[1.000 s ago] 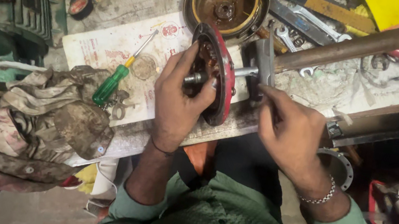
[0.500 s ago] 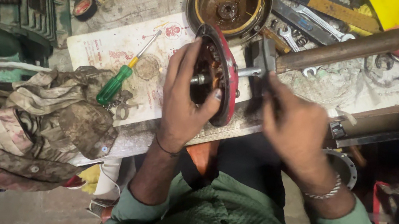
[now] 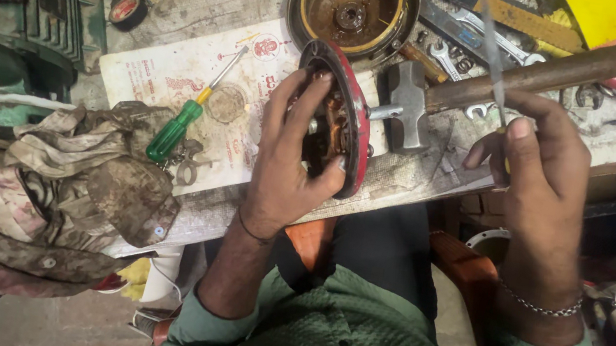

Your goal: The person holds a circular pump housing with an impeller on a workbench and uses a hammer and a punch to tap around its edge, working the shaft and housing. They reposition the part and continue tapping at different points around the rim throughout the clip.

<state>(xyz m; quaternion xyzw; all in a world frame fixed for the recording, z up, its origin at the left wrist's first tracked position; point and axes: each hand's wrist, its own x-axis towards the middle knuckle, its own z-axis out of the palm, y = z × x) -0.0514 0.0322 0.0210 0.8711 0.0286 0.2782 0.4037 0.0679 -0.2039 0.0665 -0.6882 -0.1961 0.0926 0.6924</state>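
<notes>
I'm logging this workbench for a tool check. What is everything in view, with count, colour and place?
Red-rimmed round motor plate: 1, red and rusty, upright at centre.
Round housing: 1, brown with dark rim, behind the plate.
Hammer: 1, grey head, brown handle, right of the plate.
Screwdriver: 1, green handle, on printed paper.
Spanners: several, silver, top right.
Dirty rags: heap, brown, left.
Thin blade: 1, grey, in right hand.
Left hand: grips the plate.
Right hand: raised, pinching the blade.
</notes>
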